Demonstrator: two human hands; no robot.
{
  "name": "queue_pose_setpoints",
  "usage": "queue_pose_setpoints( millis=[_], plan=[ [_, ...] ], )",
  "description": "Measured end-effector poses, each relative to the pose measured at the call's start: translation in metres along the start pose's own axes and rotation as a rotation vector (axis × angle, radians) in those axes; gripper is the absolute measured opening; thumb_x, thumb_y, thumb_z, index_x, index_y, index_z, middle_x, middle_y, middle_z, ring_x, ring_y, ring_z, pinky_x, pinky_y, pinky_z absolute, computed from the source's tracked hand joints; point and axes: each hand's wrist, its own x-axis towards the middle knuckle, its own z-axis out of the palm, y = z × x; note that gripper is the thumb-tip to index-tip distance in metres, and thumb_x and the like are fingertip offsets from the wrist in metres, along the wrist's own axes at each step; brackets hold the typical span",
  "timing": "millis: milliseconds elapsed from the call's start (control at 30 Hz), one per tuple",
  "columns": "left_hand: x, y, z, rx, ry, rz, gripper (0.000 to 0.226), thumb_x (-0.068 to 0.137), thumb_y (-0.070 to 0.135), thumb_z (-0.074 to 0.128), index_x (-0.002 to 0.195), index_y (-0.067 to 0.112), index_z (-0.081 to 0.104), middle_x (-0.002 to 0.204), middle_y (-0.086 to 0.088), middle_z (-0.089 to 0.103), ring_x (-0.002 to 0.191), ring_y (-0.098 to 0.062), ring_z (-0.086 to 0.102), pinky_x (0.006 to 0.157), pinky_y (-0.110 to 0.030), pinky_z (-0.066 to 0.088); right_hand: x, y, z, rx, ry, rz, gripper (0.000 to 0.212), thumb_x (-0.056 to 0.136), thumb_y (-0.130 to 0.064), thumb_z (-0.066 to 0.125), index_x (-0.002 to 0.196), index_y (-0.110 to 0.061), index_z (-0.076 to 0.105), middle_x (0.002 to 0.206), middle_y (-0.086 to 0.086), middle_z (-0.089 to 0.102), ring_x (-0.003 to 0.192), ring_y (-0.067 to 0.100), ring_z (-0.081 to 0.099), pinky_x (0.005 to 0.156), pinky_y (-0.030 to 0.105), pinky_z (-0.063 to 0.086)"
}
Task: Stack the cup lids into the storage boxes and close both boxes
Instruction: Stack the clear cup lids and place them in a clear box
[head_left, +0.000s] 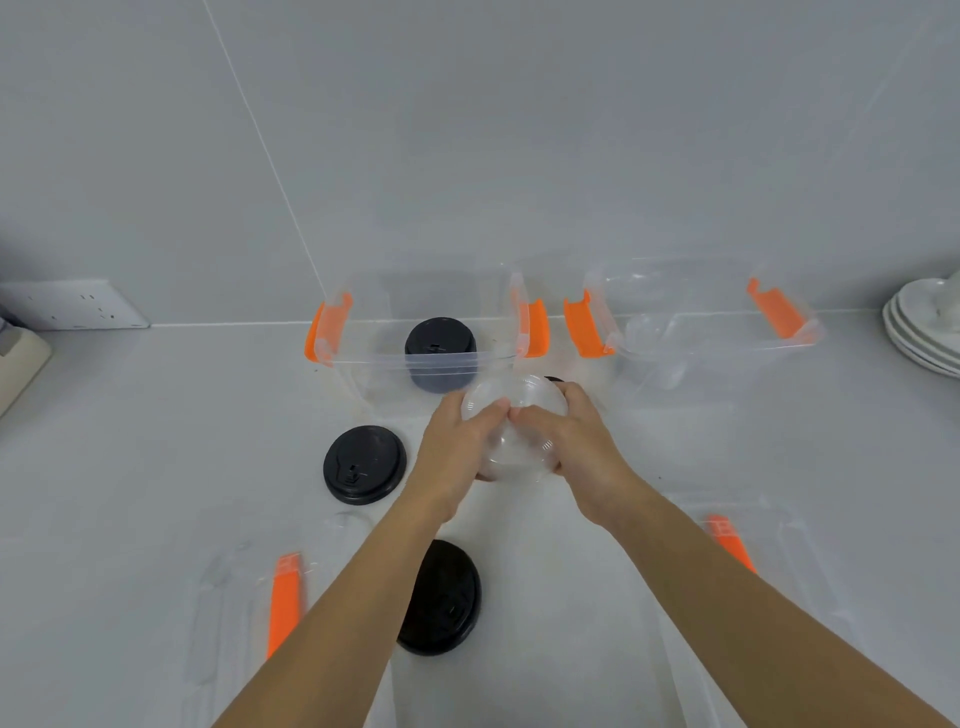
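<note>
**A:** What is held by the hands?

**B:** A stack of clear domed cup lids (514, 431) is gripped between both hands. The left hand (457, 452) is closed on its left side and the right hand (571, 441) on its right, with the thumbs almost meeting on top. The plastic is transparent and glossy, and ribbed rims can be made out near the right palm. How many lids are nested cannot be told.

**B:** The stack is held just above the pale bench (156, 441).

**A:** Where are the storage boxes found?

**B:** Directly beyond the hands, an open clear box with orange latches (415, 332) is seen, its near wall just past the fingertips. A pile of black lids (440, 353) is stacked inside it. Beyond and to the right of the right hand, a second clear box (706, 317) with orange latches is seen, and something clear and rounded is faintly visible inside.

**A:** What else is placed nearby?

**B:** One flat black lid (363, 464) is laid to the left of the left hand; another black lid (441, 597) is partly covered by the left forearm. Two clear box covers with orange strips are laid nearer than the hands, one on the left (260, 613) and one on the right (753, 587).
</note>
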Motion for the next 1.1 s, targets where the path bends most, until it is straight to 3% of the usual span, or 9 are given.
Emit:
queue_pose_setpoints(
  millis=[167, 267, 400, 500, 633, 833, 1100],
  plan=[
    [0.001, 0.031, 0.017, -0.016, 0.029, 0.127, 0.015, 0.08, 0.037, 0.063, 0.089, 0.026, 0.059, 0.087, 0.004, 0.064, 0.079, -0.014, 0.063, 0.067, -0.029, 0.051, -0.002, -0.031, -0.011, 0.059, 0.014, -0.089, 0.04, 0.075, -0.025, 0.07, 0.111, -0.025, 0.053, 0.107, 0.002, 0.067, 0.096, 0.02, 0.067, 0.082, 0.038, 0.055],
    [0.005, 0.056, 0.031, -0.01, 0.014, 0.176, 0.031, 0.068, 0.044, 0.062, 0.089, 0.022, 0.058, 0.086, 0.004, 0.063, 0.081, -0.015, 0.062, 0.073, -0.032, 0.05, 0.001, -0.053, -0.023, 0.093, 0.005, -0.16, 0.04, 0.074, -0.023, 0.069, 0.11, -0.027, 0.053, 0.099, -0.005, 0.069, 0.09, 0.012, 0.068, 0.074, 0.029, 0.055],
    [0.016, 0.087, 0.054, -0.021, 0.007, 0.219, 0.031, 0.07, 0.043, 0.062, 0.091, 0.02, 0.058, 0.09, 0.001, 0.066, 0.084, -0.018, 0.066, 0.07, -0.033, 0.053, 0.008, -0.083, -0.042, 0.116, 0.049, -0.205, 0.043, 0.073, -0.025, 0.07, 0.111, -0.022, 0.05, 0.095, -0.005, 0.067, 0.076, 0.008, 0.07, 0.057, 0.02, 0.05],
    [0.027, 0.106, 0.075, -0.014, 0.006, 0.234, 0.027, 0.079, 0.039, 0.062, 0.095, 0.018, 0.057, 0.091, -0.001, 0.066, 0.081, -0.018, 0.067, 0.06, -0.029, 0.051, 0.015, -0.105, -0.06, 0.087, 0.098, -0.235, 0.042, 0.072, -0.027, 0.071, 0.108, -0.022, 0.05, 0.098, -0.004, 0.065, 0.084, 0.012, 0.068, 0.065, 0.027, 0.052],
    [0.044, 0.125, 0.109, -0.015, -0.019, 0.202, 0.032, 0.08, 0.039, 0.062, 0.101, 0.015, 0.057, 0.1, -0.005, 0.066, 0.089, -0.023, 0.067, 0.073, -0.041, 0.058, 0.03, -0.128, -0.091, 0.065, 0.136, -0.238, 0.039, 0.073, -0.024, 0.069, 0.106, -0.019, 0.05, 0.102, 0.0, 0.064, 0.09, 0.018, 0.067, 0.076, 0.036, 0.055],
    [0.081, 0.138, 0.155, 0.056, -0.055, 0.111, 0.057, 0.08, 0.042, 0.059, 0.124, 0.007, 0.049, 0.114, -0.009, 0.063, 0.095, -0.025, 0.065, 0.075, -0.038, 0.056, 0.061, -0.142, -0.138, 0.007, 0.127, -0.198, 0.042, 0.075, -0.025, 0.069, 0.111, -0.014, 0.051, 0.106, 0.005, 0.065, 0.096, 0.025, 0.066, 0.086, 0.041, 0.053],
    [0.117, 0.125, 0.192, 0.16, -0.067, -0.043, 0.048, 0.088, 0.038, 0.055, 0.124, 0.007, 0.049, 0.111, -0.01, 0.063, 0.089, -0.024, 0.064, 0.081, -0.037, 0.054, 0.111, -0.129, -0.178, -0.141, 0.075, -0.089, 0.044, 0.079, -0.027, 0.068, 0.116, -0.013, 0.048, 0.103, 0.003, 0.064, 0.087, 0.019, 0.064, 0.064, 0.027, 0.046]
  ],
)
